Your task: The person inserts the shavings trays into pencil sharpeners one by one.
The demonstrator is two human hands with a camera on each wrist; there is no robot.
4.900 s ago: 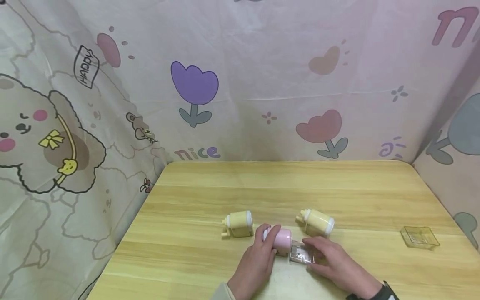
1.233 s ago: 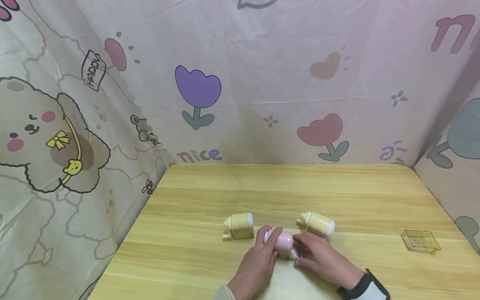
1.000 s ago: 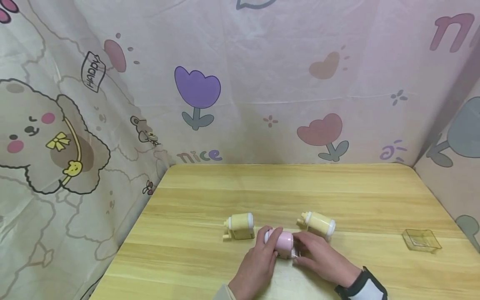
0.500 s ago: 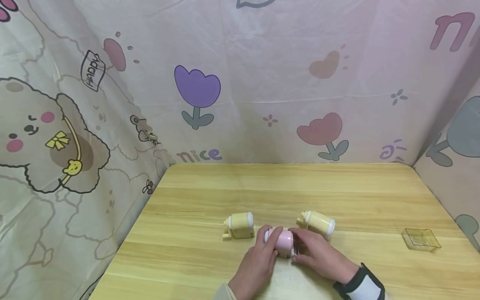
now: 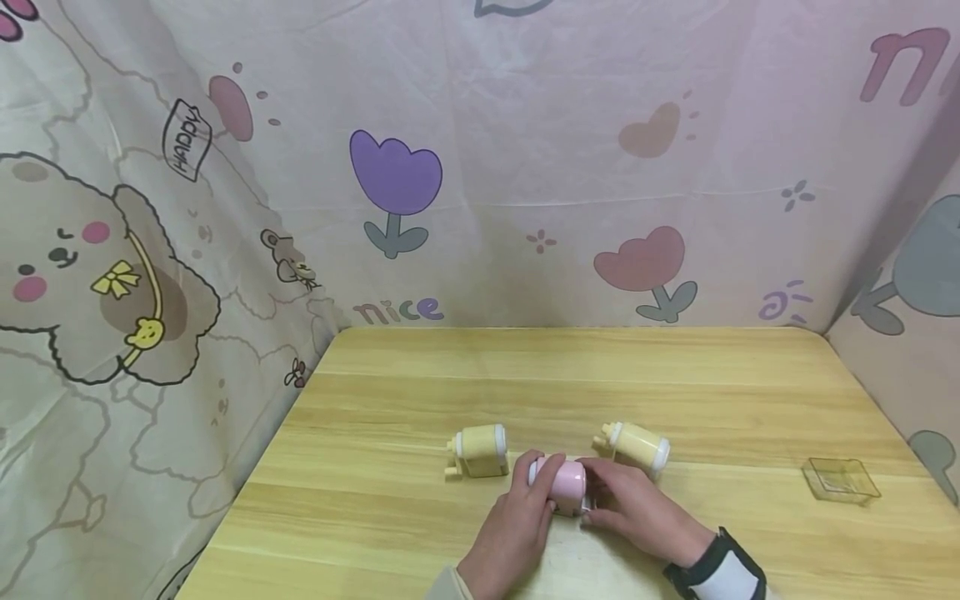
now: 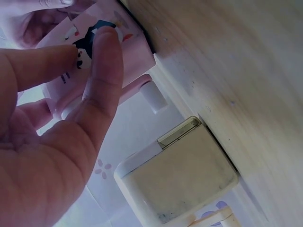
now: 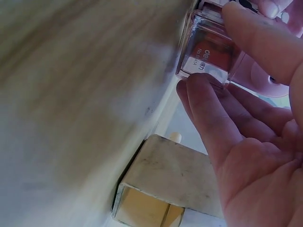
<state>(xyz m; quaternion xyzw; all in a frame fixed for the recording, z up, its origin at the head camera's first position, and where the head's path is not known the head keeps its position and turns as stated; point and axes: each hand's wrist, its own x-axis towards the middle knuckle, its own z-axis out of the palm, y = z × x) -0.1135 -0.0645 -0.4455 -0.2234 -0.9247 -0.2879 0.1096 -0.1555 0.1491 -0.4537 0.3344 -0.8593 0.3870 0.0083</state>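
In the head view, my left hand (image 5: pixel 512 521) grips a pink crank pencil sharpener (image 5: pixel 572 482) lying near the front middle of the table, fingers over its top. A cartoon print shows on its side in the left wrist view, between thumb and finger. My right hand (image 5: pixel 637 507) is at the sharpener's right end, pinching a clear shavings drawer (image 7: pixel 208 52) between thumb and fingertips. Most of that drawer sits inside the pink body, and only a narrow strip sticks out in the head view. Two yellow pencil sharpeners, one left (image 5: pixel 482 451) and one right (image 5: pixel 637 447), lie just behind the hands.
A yellowish see-through drawer (image 5: pixel 840 481) lies alone at the table's right side. The right yellow sharpener (image 7: pixel 173 172) shows an open cavity at its end in the right wrist view. Printed cloth (image 5: pixel 510 275) hangs behind and beside the wooden table (image 5: pixel 420 375).
Nearly five seconds ago the clear drawer lay mostly outside the pink sharpener; the right hand has moved left and pushed it in. Over the last half second hardly anything moves. The left hand keeps its grip.
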